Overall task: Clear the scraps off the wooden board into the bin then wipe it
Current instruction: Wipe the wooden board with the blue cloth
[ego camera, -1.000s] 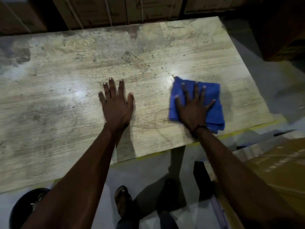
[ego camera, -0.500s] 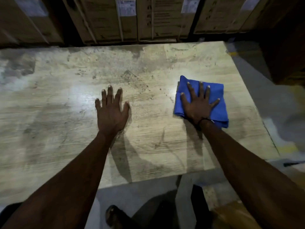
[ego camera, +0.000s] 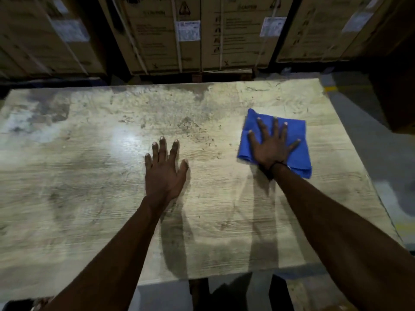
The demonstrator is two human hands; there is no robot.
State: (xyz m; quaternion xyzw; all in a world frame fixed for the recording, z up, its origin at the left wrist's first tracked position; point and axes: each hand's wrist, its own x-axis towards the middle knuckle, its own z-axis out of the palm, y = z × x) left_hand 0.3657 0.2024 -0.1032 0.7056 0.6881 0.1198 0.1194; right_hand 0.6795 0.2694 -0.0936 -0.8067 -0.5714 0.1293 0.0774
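A large pale wooden board [ego camera: 89, 198] fills the view, stained and dusty, with a patch of fine specks [ego camera: 190, 129] near its middle. My left hand [ego camera: 164, 171] lies flat on the board, fingers straight and spread. A folded blue cloth [ego camera: 296, 153] sits at the board's right side. My right hand [ego camera: 271, 147] presses flat on the cloth with spread fingers. The bin is mostly out of view; only a dark shape [ego camera: 20, 305] shows at the bottom left corner.
Stacked cardboard boxes [ego camera: 170, 34] with labels stand right behind the board's far edge. Grey floor [ego camera: 381, 153] runs along the right side, with a dark box [ego camera: 395, 86] at the far right. My feet show below the board's near edge.
My right hand has slid the blue cloth away from me, toward the far right of the board. My left hand stays flat on the board. The view has tilted up toward the boxes.
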